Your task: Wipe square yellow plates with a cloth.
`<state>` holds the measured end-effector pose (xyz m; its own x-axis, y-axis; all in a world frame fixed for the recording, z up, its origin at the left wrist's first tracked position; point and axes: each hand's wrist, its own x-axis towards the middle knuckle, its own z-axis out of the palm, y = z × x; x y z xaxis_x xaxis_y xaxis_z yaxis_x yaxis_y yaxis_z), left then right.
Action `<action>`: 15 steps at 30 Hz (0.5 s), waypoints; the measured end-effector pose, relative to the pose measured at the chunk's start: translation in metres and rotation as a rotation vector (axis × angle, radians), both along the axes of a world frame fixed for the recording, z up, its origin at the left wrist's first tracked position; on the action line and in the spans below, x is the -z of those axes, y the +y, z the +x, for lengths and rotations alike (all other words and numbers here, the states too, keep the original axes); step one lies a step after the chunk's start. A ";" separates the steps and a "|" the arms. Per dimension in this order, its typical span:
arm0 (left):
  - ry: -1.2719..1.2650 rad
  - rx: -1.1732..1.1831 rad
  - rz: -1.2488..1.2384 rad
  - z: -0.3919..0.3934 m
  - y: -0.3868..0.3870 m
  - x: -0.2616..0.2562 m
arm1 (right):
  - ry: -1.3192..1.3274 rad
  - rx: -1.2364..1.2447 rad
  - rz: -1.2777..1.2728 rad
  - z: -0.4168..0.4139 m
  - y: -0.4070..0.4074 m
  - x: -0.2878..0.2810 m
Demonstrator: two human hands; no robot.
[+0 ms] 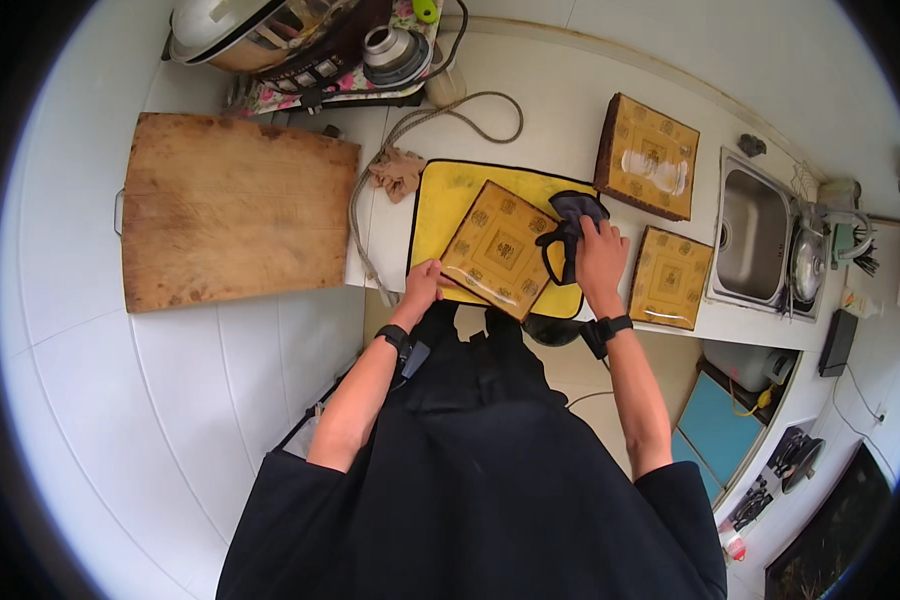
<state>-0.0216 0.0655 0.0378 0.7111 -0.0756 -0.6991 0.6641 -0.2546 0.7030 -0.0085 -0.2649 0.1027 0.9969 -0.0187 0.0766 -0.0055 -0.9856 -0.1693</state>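
Note:
A square yellow-brown plate point(504, 247) with dark medallion patterns lies turned at an angle over a yellow cloth point(450, 196) edged in black. My left hand point(422, 289) grips the plate's left corner, thumb on top. In my right hand point(601, 255) is a bunched dark grey cloth point(572, 214) with black edging, held at the plate's right side. Whether that cloth touches the plate is hard to tell. Right of my right hand rests a similar single plate point(670, 279). Behind it stands a stack of matching plates point(651, 157).
A wooden cutting board point(240, 214) covers the left side. A power cord point(360, 217) loops past a crumpled tan cloth point(397, 174). At the back left sits an electric cooker point(300, 45). To the right is a steel sink point(754, 217) with a pot lid point(808, 262) beside its basin.

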 end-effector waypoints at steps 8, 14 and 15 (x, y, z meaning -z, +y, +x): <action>0.129 -0.097 -0.075 -0.002 0.003 0.013 | 0.016 -0.125 0.184 -0.021 0.038 0.018; 0.222 -0.182 -0.142 0.000 0.004 0.013 | 0.225 -0.417 0.315 -0.068 0.045 0.010; 0.271 -0.248 -0.186 0.000 0.005 0.014 | 0.266 -0.459 0.342 -0.071 0.039 0.005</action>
